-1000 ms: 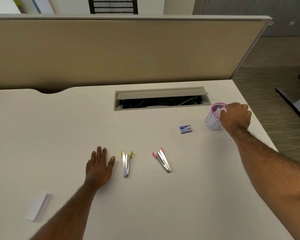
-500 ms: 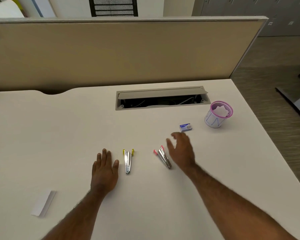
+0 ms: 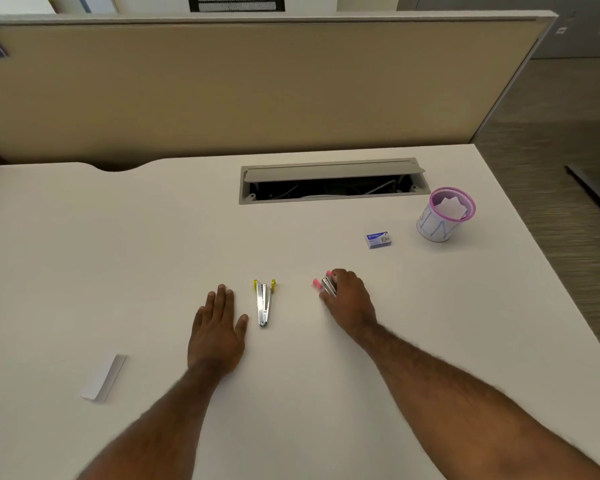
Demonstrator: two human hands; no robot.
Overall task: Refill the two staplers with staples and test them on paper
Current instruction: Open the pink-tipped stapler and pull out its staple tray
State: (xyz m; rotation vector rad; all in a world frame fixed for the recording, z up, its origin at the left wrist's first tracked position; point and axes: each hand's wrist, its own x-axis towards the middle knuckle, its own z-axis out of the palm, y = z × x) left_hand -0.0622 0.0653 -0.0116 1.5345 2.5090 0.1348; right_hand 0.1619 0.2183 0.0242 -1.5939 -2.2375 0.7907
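Two hands: both over the desk, one on each side of the staplers.
Right hand: laid over the pink stapler, fingers curled down onto its body; the fingers cover most of it, so whether it is truly gripped or only touched cannot be told.
Pink stapler: lies on the desk, opened out, pink ends showing past the fingertips toward the far left; angled toward the far left.
Left hand: flat on the desk, palm down, fingers straight and together, holding nothing.
Yellow stapler: on the desk just beside the left hand's thumb, apart from it; opened into a narrow V, yellow ends at the far side, hinge toward the person. Between the two hands.
Staple box: small, blue and white, on the desk beyond the right hand, well apart from it.
Pink mesh cup: upright near the desk's right edge, right of the staple box, white paper inside; blue lettering on its wall.
Paper slip: white, folded, flat on the desk at near left, well apart from the left hand.
Cable hatch: lid raised, at the far middle of the desk, cables visible inside.
Partition: tan panel standing behind the desk.
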